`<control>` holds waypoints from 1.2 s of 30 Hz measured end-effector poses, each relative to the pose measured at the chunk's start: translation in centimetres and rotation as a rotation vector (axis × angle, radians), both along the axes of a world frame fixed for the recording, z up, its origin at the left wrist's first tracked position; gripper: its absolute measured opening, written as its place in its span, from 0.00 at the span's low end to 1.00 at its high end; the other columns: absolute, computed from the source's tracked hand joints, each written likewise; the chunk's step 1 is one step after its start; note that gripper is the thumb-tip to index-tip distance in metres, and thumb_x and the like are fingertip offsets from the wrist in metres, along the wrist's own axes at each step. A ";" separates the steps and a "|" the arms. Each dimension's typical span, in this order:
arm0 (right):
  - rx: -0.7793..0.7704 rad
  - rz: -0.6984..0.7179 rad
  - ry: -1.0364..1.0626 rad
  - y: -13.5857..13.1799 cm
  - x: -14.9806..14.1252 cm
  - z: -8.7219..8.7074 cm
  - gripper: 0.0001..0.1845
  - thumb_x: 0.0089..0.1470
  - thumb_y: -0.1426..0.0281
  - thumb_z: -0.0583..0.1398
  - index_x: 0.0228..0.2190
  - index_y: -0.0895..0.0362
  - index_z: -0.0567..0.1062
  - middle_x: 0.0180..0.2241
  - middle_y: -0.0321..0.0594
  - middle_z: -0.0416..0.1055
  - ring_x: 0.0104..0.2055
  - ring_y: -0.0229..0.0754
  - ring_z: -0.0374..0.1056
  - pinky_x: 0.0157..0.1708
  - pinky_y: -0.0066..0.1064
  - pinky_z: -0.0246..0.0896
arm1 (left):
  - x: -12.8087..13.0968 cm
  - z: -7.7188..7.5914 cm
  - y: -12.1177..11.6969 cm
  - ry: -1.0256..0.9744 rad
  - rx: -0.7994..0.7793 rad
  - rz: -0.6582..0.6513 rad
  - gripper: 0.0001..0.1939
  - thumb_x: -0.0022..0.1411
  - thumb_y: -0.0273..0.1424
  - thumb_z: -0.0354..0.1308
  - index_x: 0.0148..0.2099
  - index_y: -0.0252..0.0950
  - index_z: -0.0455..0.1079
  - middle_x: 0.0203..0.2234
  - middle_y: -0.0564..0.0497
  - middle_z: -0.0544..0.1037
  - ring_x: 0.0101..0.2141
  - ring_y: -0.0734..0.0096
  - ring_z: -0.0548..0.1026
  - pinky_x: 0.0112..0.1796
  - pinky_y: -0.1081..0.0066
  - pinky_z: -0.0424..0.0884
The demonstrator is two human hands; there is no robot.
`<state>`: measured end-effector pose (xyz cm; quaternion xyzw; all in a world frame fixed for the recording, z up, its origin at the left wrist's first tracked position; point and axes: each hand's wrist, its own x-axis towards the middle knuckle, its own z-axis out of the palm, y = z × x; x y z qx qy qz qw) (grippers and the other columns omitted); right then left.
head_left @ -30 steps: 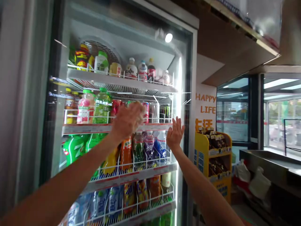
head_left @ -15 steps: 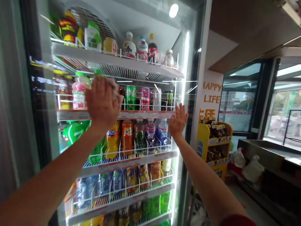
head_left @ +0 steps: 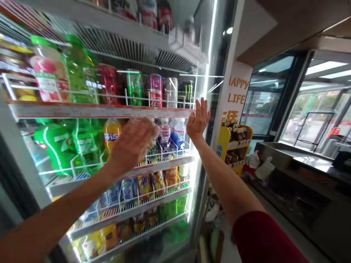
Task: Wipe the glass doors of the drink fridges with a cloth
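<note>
My left hand (head_left: 133, 144), blurred by motion, lies against the glass door (head_left: 201, 65) of a lit drinks fridge. A pale cloth (head_left: 155, 136) shows at its fingertips and is mostly hidden under the palm. Open and flat, my right hand (head_left: 199, 119) rests on the same glass near the door's right side, fingers pointing up and nothing held. Behind the glass stand an orange soda bottle (head_left: 112, 131) close to my left hand, a blue-labelled bottle (head_left: 179, 135) and a black can (head_left: 188, 93) near my right.
Wire-fronted shelves (head_left: 95, 110) hold several rows of bottles and cans. Right of the door frame (head_left: 223, 73) stands a yellow display rack (head_left: 224, 140) with packets. Farther right are a dark counter (head_left: 285, 149), plastic bags (head_left: 264, 168) and large windows (head_left: 323, 98).
My left hand has moved down and right across the glass with the cloth. My right hand stays flat on the door's right side. The view has come closer and tilted lower.
</note>
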<state>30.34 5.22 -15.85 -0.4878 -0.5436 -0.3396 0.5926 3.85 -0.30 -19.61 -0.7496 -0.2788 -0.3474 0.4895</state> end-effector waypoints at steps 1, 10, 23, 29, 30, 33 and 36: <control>-0.020 -0.010 -0.004 0.1 0.0 0.0 0.31 0.54 0.73 0.40 0.60 0.55 0.50 0.62 0.44 0.48 0.66 0.47 0.38 0.58 0.55 0.41 | 0.6 -0.8 -0.1 0.134 -0.038 -0.028 0.24 0.63 0.31 0.46 0.61 0.34 0.53 0.60 0.47 0.57 0.61 0.63 0.48 0.60 0.58 0.49; 0.007 -0.059 -0.146 1.8 1.2 -0.4 0.31 0.56 0.71 0.37 0.61 0.49 0.43 0.64 0.37 0.42 0.66 0.46 0.33 0.58 0.59 0.39 | 1.7 -3.8 -0.1 0.130 -0.085 0.011 0.26 0.63 0.30 0.44 0.63 0.35 0.47 0.63 0.51 0.45 0.62 0.64 0.40 0.61 0.57 0.41; 0.047 -0.013 -0.028 1.2 0.6 -0.3 0.31 0.53 0.71 0.40 0.59 0.53 0.51 0.62 0.42 0.48 0.65 0.44 0.38 0.58 0.54 0.40 | 4.5 -4.7 -0.1 0.423 -0.043 -0.103 0.24 0.60 0.22 0.42 0.58 0.36 0.57 0.58 0.50 0.61 0.62 0.70 0.47 0.61 0.64 0.46; 0.052 0.022 -0.016 1.4 0.7 -0.3 0.30 0.54 0.70 0.40 0.59 0.54 0.53 0.62 0.42 0.49 0.65 0.44 0.40 0.59 0.53 0.38 | 6.0 -0.7 1.0 0.095 -0.086 0.002 0.26 0.62 0.28 0.43 0.62 0.31 0.49 0.62 0.43 0.50 0.63 0.61 0.41 0.61 0.55 0.40; 0.037 0.029 -0.019 1.3 0.8 -0.2 0.30 0.54 0.70 0.40 0.59 0.54 0.52 0.62 0.42 0.48 0.65 0.44 0.39 0.59 0.53 0.37 | 6.6 -0.3 1.2 0.042 -0.099 0.018 0.27 0.62 0.29 0.44 0.63 0.30 0.47 0.63 0.42 0.48 0.63 0.58 0.40 0.61 0.53 0.40; -0.027 0.053 -0.069 0.9 1.3 -0.1 0.30 0.55 0.70 0.40 0.60 0.53 0.49 0.63 0.41 0.45 0.66 0.45 0.35 0.59 0.55 0.36 | 9.2 -2.6 1.5 0.300 -0.170 -0.018 0.27 0.62 0.25 0.42 0.63 0.29 0.46 0.62 0.42 0.49 0.62 0.61 0.43 0.60 0.57 0.44; -0.101 0.055 -0.157 0.1 2.6 0.1 0.29 0.56 0.69 0.40 0.60 0.51 0.48 0.63 0.38 0.44 0.66 0.44 0.34 0.60 0.55 0.35 | 11.9 -4.9 1.8 0.554 -0.223 -0.092 0.27 0.61 0.23 0.41 0.62 0.31 0.48 0.61 0.45 0.54 0.62 0.65 0.48 0.60 0.62 0.48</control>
